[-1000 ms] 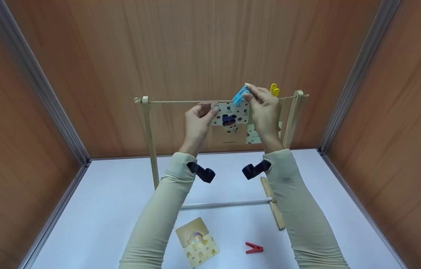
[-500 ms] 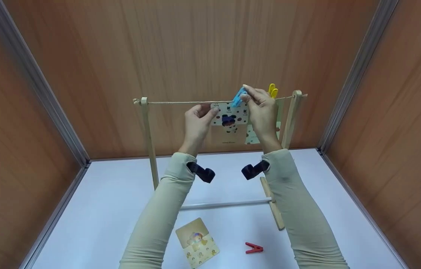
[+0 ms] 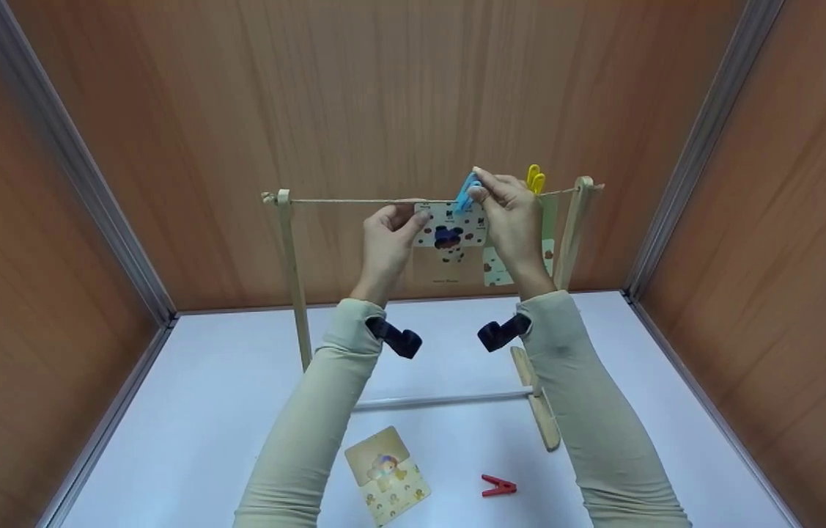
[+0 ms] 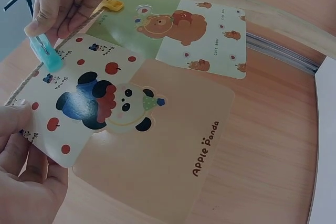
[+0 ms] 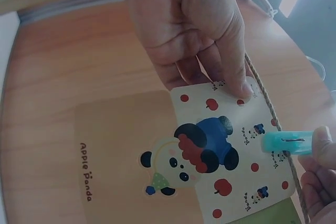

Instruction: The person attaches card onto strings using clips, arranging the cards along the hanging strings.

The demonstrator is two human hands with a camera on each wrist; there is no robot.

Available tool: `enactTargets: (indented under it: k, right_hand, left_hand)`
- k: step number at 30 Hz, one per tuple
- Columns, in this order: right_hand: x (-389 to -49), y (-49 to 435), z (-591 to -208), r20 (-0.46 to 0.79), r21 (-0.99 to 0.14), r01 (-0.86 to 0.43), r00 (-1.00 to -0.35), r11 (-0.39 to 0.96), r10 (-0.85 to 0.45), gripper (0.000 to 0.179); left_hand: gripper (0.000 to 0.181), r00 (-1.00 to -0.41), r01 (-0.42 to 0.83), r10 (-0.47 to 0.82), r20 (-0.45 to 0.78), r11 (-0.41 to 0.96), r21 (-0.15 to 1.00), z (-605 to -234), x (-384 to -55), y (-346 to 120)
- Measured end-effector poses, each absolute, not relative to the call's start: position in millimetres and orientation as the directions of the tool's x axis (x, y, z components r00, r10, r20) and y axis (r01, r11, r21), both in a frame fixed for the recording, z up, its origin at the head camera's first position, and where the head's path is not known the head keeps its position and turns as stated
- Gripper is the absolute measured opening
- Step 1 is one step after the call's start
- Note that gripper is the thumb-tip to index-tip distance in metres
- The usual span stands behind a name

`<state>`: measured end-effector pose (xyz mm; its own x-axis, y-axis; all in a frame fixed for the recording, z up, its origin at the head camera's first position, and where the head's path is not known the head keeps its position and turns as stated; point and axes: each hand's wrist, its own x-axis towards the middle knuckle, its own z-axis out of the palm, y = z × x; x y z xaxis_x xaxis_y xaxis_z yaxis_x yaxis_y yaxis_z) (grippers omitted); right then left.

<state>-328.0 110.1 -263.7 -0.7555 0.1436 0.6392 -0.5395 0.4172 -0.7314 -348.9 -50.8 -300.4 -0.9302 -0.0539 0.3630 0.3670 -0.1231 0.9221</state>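
Observation:
My left hand (image 3: 389, 238) pinches the upper left corner of a panda card (image 4: 157, 145) between thumb and fingers, holding it against a string (image 3: 354, 200). A blue clothespin (image 3: 465, 193) straddles the string and the card's top edge, its tip lying over the card in both wrist views. My right hand (image 3: 515, 220) pinches the clothespin's upper end. Beyond it, a green and white bear card (image 4: 178, 32) hangs from the same string under a yellow clothespin (image 3: 536, 178).
The string runs between two wooden posts (image 3: 290, 271) joined low down by a white rod (image 3: 449, 401). On the white table (image 3: 185, 440) lie a yellowish card (image 3: 388, 475) and a red clothespin (image 3: 499, 485). Wooden panels (image 3: 413, 88) stand around.
My right hand has shifted slightly left and down, and the blue clothespin has tilted more upright, its tip lower over the card's edge. My left hand stays almost still.

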Motion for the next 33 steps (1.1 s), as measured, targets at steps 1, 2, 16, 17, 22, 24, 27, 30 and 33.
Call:
enactTargets:
  k: [1, 2, 16, 17, 22, 24, 27, 30, 33]
  right_hand:
    - [-328.4, 110.5, -263.6, 0.637, -0.732, -0.537, -0.758, 0.420, 0.140, 0.035]
    - [-328.4, 110.9, -263.4, 0.637, -0.730, -0.536, -0.759, 0.424, 0.135, 0.035]
    - [-331.1, 113.5, -265.2, 0.624, -0.696, -0.516, -0.779, 0.500, 0.065, 0.038]
    - [-331.2, 113.7, -264.9, 0.621, -0.696, -0.514, -0.782, 0.501, 0.059, 0.039]
    - [-330.8, 115.7, -263.5, 0.601, -0.700, -0.503, -0.798, 0.507, 0.039, 0.040]
    - [-330.4, 116.2, -262.8, 0.593, -0.704, -0.497, -0.804, 0.507, 0.035, 0.041]
    - [-330.1, 116.7, -262.2, 0.585, -0.706, -0.494, -0.810, 0.508, 0.024, 0.042]
    - [-330.2, 117.1, -262.1, 0.581, -0.705, -0.494, -0.814, 0.510, 0.015, 0.042]
    - [-329.9, 117.7, -262.0, 0.575, -0.704, -0.490, -0.818, 0.515, 0.008, 0.042]
  left_hand:
    - [0.027, -0.930, 0.368, -0.054, 0.364, -0.126, 0.921, -300.4, -349.3, -50.7]
    - [0.027, -0.930, 0.368, -0.055, 0.364, -0.127, 0.921, -300.5, -349.4, -50.6]
    - [0.021, -0.912, 0.411, -0.034, 0.409, -0.105, 0.906, -306.9, -350.8, -53.6]
    - [0.021, -0.914, 0.406, -0.034, 0.405, -0.110, 0.907, -307.1, -350.7, -53.5]
    - [0.022, -0.921, 0.389, -0.031, 0.388, -0.136, 0.911, -307.2, -350.7, -52.6]
    - [0.023, -0.922, 0.387, -0.028, 0.387, -0.139, 0.912, -306.9, -350.6, -52.2]
    - [0.024, -0.924, 0.380, -0.024, 0.381, -0.140, 0.914, -306.5, -350.1, -52.1]
    - [0.025, -0.928, 0.371, -0.021, 0.372, -0.139, 0.918, -306.1, -349.7, -52.2]
    - [0.026, -0.929, 0.368, -0.020, 0.369, -0.127, 0.921, -306.3, -349.9, -52.4]
